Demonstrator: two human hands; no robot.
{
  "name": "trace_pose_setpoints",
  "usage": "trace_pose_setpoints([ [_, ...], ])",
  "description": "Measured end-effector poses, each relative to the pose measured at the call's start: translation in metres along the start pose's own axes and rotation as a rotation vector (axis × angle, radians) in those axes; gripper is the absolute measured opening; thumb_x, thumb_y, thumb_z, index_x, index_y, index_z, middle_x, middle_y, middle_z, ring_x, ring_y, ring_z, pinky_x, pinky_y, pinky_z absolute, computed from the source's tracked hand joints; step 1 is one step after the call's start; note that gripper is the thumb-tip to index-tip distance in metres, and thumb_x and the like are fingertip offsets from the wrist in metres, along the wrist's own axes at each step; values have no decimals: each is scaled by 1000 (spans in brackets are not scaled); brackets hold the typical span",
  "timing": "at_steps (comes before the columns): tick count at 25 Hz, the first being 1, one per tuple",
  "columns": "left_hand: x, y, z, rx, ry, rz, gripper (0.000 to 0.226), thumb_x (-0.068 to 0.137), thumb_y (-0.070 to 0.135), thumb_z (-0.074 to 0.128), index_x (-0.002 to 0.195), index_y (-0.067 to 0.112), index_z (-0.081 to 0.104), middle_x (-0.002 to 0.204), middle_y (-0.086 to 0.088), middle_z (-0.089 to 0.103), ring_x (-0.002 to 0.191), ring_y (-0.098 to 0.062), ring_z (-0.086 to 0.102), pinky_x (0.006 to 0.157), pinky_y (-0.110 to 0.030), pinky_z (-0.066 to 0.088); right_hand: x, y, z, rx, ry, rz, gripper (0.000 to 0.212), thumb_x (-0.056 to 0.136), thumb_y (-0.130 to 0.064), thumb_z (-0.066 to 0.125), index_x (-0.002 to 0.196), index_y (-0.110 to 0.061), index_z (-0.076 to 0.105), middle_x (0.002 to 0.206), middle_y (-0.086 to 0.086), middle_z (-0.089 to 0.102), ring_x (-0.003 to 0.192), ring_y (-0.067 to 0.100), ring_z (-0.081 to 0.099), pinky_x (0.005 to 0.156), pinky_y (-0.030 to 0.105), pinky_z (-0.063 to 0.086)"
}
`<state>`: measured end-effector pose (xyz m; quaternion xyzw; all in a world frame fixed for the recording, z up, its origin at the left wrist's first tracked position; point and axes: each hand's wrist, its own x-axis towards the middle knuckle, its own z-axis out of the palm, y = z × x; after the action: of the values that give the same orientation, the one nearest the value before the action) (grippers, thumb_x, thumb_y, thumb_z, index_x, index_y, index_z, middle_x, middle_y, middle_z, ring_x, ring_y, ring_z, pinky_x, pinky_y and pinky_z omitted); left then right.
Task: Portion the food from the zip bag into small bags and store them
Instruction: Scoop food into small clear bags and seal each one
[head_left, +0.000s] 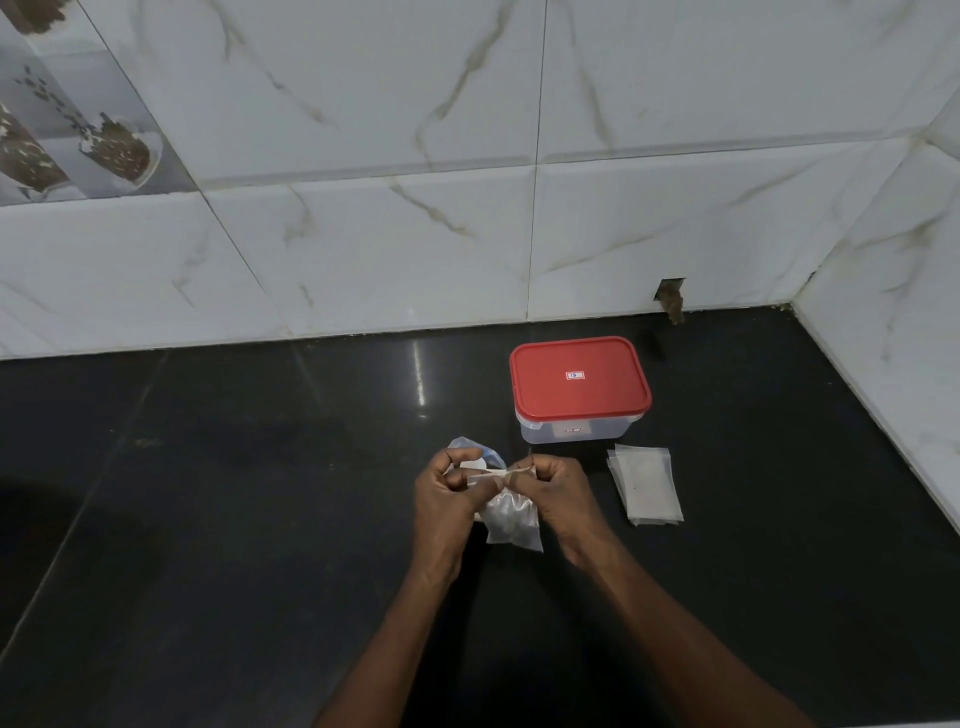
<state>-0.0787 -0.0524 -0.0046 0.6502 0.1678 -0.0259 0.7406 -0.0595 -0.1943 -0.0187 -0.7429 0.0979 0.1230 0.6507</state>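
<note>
A small clear bag (511, 522) with dark food in its bottom hangs between my hands above the black counter (234, 519). My left hand (452, 499) pinches the left end of its top strip, and my right hand (558, 493) pinches the right end. Behind my left hand lies a crumpled clear zip bag (475, 451) with a blue edge, mostly hidden. A stack of empty small bags (645, 483) lies flat to the right of my hands.
A clear plastic box with a shut red lid (579, 382) stands on the counter behind my hands. White marble-pattern wall tiles (415, 234) close off the back, and a tiled side wall (893, 312) closes the right.
</note>
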Motion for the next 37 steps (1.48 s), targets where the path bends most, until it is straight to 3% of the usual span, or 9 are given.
trace_pose_setpoints([
  [3,2,1,-1,-13,-8,-8,33,77,-11,75,102,10,71,87,-20,76,78,-30,73,78,-48,60,4,-1,-2,-84,4,16,8,86,-14,68,82,-10,73,79,7,73,78,18,70,71,33,58],
  [7,4,3,1,-54,46,-54,39,79,-17,65,107,10,68,80,-15,72,73,-28,68,72,-47,58,7,-4,-9,4,-5,45,7,87,-11,65,84,-8,72,81,8,73,75,19,71,71,37,58],
  [13,-1,5,5,45,25,-4,39,80,-11,71,104,19,67,85,-14,75,77,-15,73,69,-29,59,2,-3,-6,-42,-45,11,6,84,-11,69,82,-11,75,82,4,73,81,15,69,72,29,55],
  [17,-4,1,6,50,-18,10,40,79,-13,71,96,23,68,76,-14,73,71,-23,70,73,-37,60,3,0,-6,-174,2,47,10,85,-15,66,84,-9,74,83,3,69,83,11,63,68,23,49],
  [20,1,-6,4,35,-6,-30,42,78,-15,65,107,16,68,73,-15,70,70,-28,67,76,-48,58,3,0,-7,-195,7,63,12,85,-14,63,87,-7,72,84,1,68,79,10,63,64,21,49],
  [24,7,-4,3,38,-29,-18,40,77,-23,60,107,2,67,69,-16,68,65,-29,64,73,-44,56,2,-1,-14,-117,-35,19,7,83,-15,69,86,-13,75,84,1,72,81,13,66,69,25,53],
  [32,11,-4,2,37,-146,-63,30,82,-12,71,107,4,74,88,-18,76,74,-27,72,71,-38,60,4,-3,-20,-121,-76,-46,9,80,-22,76,81,-12,76,77,2,72,78,15,66,70,30,54],
  [35,17,-1,5,89,-76,-20,29,80,-15,69,102,3,74,85,-20,76,72,-27,71,70,-44,59,2,-7,-23,-117,-75,-63,7,80,-21,77,81,-14,77,77,0,74,76,10,70,69,25,55],
  [37,20,-1,7,97,-12,-6,31,82,-17,64,104,3,72,82,-17,75,71,-24,70,63,-39,59,3,-9,-28,-115,-21,-60,4,81,-15,74,78,-16,75,76,-3,74,74,8,70,70,25,56],
])
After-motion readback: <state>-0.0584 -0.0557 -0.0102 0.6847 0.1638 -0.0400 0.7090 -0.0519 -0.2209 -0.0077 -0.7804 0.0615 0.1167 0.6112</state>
